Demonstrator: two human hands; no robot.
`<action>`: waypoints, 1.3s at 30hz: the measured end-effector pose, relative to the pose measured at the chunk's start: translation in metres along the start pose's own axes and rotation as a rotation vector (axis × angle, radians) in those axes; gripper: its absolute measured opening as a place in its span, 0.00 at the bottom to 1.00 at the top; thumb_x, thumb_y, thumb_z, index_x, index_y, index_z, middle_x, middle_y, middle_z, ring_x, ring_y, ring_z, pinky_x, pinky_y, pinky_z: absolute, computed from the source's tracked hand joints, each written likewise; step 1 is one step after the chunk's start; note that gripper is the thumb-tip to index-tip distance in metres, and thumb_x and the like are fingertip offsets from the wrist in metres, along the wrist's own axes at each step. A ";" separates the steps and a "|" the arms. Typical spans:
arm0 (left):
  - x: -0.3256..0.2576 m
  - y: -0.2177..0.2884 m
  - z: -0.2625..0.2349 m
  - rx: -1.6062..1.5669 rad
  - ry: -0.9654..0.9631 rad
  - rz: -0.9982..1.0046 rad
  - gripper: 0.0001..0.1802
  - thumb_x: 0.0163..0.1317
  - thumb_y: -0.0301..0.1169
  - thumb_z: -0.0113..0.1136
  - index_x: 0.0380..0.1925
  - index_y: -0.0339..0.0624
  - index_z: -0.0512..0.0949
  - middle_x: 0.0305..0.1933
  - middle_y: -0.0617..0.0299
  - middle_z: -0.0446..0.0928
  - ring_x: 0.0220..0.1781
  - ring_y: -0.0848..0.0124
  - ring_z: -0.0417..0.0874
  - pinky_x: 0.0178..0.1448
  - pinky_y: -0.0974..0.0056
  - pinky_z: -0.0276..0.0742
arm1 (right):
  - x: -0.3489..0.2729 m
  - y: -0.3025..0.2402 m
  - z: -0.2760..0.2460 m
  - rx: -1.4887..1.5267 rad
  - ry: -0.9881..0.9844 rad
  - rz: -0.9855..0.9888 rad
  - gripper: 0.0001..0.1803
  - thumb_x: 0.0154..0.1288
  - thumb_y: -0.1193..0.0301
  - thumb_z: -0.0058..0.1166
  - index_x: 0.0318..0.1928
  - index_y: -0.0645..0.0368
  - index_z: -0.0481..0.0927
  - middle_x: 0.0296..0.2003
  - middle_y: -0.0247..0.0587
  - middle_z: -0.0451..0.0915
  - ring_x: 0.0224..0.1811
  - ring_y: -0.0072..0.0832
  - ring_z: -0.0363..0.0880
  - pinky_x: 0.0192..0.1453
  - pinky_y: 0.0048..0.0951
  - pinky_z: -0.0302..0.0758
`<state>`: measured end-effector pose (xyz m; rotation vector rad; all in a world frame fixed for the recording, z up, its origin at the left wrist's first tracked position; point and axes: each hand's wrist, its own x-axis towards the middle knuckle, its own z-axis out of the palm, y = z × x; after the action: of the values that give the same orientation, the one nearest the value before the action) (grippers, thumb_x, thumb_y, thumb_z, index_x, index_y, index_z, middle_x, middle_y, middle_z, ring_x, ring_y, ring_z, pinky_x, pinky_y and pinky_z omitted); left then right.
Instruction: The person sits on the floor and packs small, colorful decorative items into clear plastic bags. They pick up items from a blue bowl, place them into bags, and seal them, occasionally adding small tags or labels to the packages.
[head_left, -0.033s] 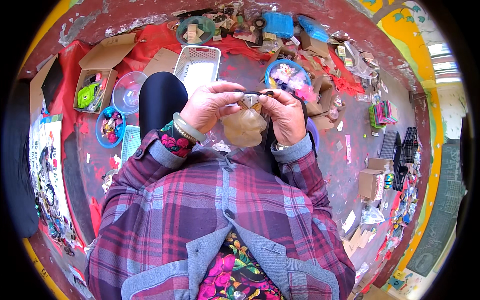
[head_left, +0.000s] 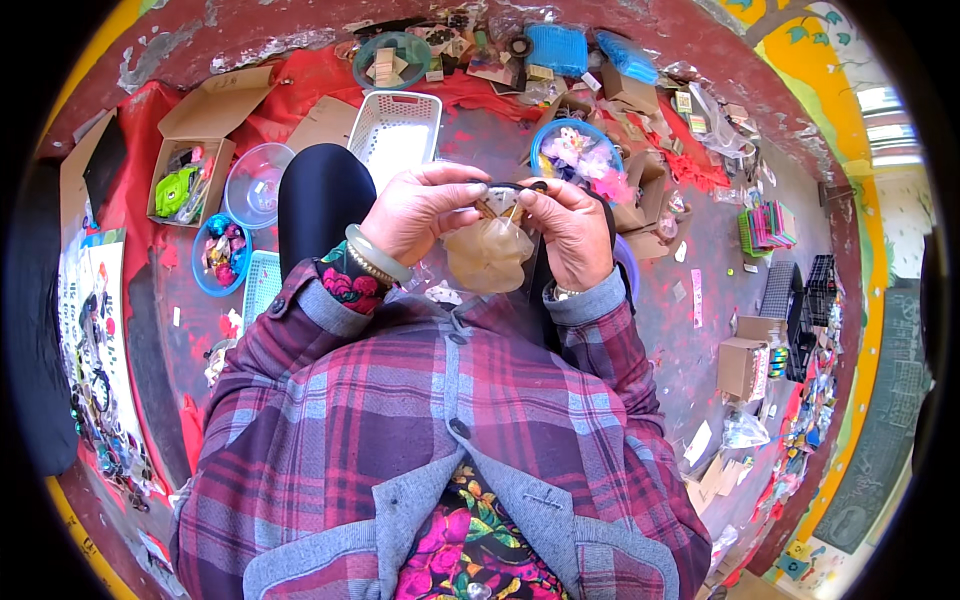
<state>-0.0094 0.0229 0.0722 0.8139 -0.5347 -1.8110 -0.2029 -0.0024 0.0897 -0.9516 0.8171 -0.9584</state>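
2 hands at work, held up in front of your plaid jacket (head_left: 400,400). Left hand (head_left: 412,212): grip pinched, thumb and fingers clamped on the dark upper edge of a beige sheer piece (head_left: 487,258). Right hand (head_left: 568,232): grip likewise together, thumb and forefinger on the same edge, opposite side. The piece hangs between your 2 hands, its translucent folds below a small patterned part; fine detail too small to read. Pale bangle (head_left: 378,258) on your left wrist. Beyond the hands, on the floor (head_left: 660,300): white perforated basket (head_left: 397,125); right of it, a blue-rimmed tub (head_left: 536,150) with pink and white frilly pieces (head_left: 612,187).
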 end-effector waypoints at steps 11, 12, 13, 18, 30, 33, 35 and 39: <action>0.006 -0.001 -0.003 -0.097 -0.025 0.022 0.09 0.59 0.22 0.54 0.40 0.33 0.77 0.39 0.58 0.78 0.40 0.72 0.80 0.42 0.72 0.80 | 0.006 -0.003 -0.008 -0.018 -0.012 0.064 0.11 0.60 0.68 0.55 0.37 0.64 0.80 0.30 0.34 0.80 0.32 0.17 0.75 0.38 0.19 0.70; 0.006 -0.001 -0.003 -0.082 -0.027 0.026 0.09 0.59 0.22 0.54 0.40 0.33 0.77 0.39 0.58 0.78 0.40 0.71 0.80 0.43 0.71 0.80 | 0.006 -0.005 -0.010 -0.008 -0.016 0.082 0.12 0.61 0.66 0.54 0.36 0.63 0.80 0.30 0.34 0.80 0.32 0.17 0.75 0.38 0.18 0.71; 0.005 -0.001 -0.002 -0.067 -0.029 0.031 0.09 0.60 0.23 0.53 0.40 0.33 0.77 0.40 0.57 0.78 0.41 0.71 0.80 0.43 0.71 0.81 | 0.007 -0.005 -0.012 -0.024 -0.023 0.086 0.12 0.61 0.66 0.54 0.37 0.63 0.80 0.31 0.33 0.80 0.32 0.17 0.75 0.38 0.19 0.71; 0.004 0.000 0.000 -0.031 -0.032 0.008 0.11 0.62 0.27 0.52 0.42 0.34 0.76 0.41 0.57 0.78 0.41 0.71 0.80 0.43 0.71 0.80 | 0.008 -0.011 -0.016 -0.043 -0.098 0.184 0.11 0.61 0.68 0.51 0.39 0.61 0.79 0.36 0.33 0.79 0.36 0.18 0.76 0.39 0.21 0.73; 0.001 0.000 0.004 0.017 -0.043 -0.034 0.12 0.63 0.30 0.52 0.42 0.34 0.76 0.40 0.58 0.77 0.40 0.72 0.80 0.38 0.73 0.81 | 0.014 -0.028 -0.017 -0.314 -0.104 0.252 0.11 0.58 0.72 0.54 0.41 0.61 0.77 0.35 0.35 0.79 0.36 0.20 0.78 0.35 0.20 0.75; 0.003 -0.004 0.002 -0.012 -0.029 -0.031 0.11 0.63 0.30 0.52 0.41 0.33 0.76 0.39 0.58 0.77 0.39 0.73 0.80 0.40 0.72 0.81 | 0.014 -0.027 -0.015 -0.355 -0.091 0.218 0.12 0.57 0.71 0.55 0.43 0.61 0.76 0.35 0.34 0.79 0.36 0.19 0.77 0.35 0.19 0.73; 0.006 -0.006 -0.001 -0.029 -0.013 -0.027 0.11 0.63 0.29 0.52 0.40 0.33 0.76 0.39 0.58 0.77 0.39 0.73 0.80 0.42 0.70 0.81 | 0.015 -0.026 -0.014 -0.337 -0.079 0.227 0.14 0.57 0.71 0.56 0.44 0.61 0.75 0.35 0.34 0.79 0.37 0.18 0.76 0.36 0.18 0.72; 0.007 -0.002 -0.007 -0.072 -0.006 -0.024 0.11 0.63 0.28 0.51 0.40 0.32 0.75 0.39 0.58 0.77 0.41 0.72 0.80 0.46 0.67 0.80 | 0.015 -0.023 -0.013 -0.243 -0.107 0.202 0.15 0.58 0.72 0.56 0.46 0.62 0.74 0.36 0.34 0.79 0.37 0.19 0.77 0.41 0.19 0.72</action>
<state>-0.0072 0.0172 0.0637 0.7692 -0.4627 -1.8448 -0.2158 -0.0261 0.1035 -1.0965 0.9339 -0.6379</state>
